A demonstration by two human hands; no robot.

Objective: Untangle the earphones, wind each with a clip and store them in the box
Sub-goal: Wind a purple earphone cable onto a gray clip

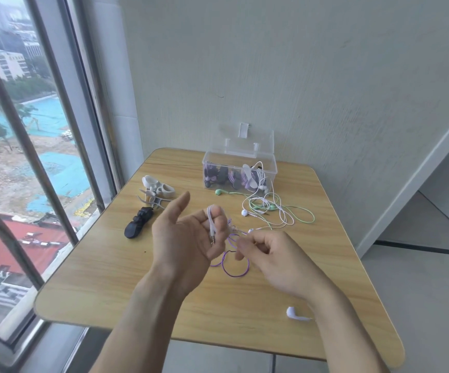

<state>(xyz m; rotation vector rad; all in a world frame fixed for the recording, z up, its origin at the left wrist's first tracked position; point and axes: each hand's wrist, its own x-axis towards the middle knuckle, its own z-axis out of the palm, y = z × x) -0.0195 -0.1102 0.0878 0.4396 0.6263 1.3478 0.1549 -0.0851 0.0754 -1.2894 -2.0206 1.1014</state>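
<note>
Head cam: left hand (188,235) is raised palm-up w/ the purple earphone cord (235,261) looped over its curled fingers, jack end hanging by the palm, prob. so it works as a spool. Right hand (263,254) pinches the cord just beside it, feeding slack; loose loops droop to the table (110,278). One earbud (294,313) lies by the right wrist. White/green earphones (269,208) sit tangled before the open box (240,168), which holds wound sets. Clips (150,200) wait at the left, within reach.
</note>
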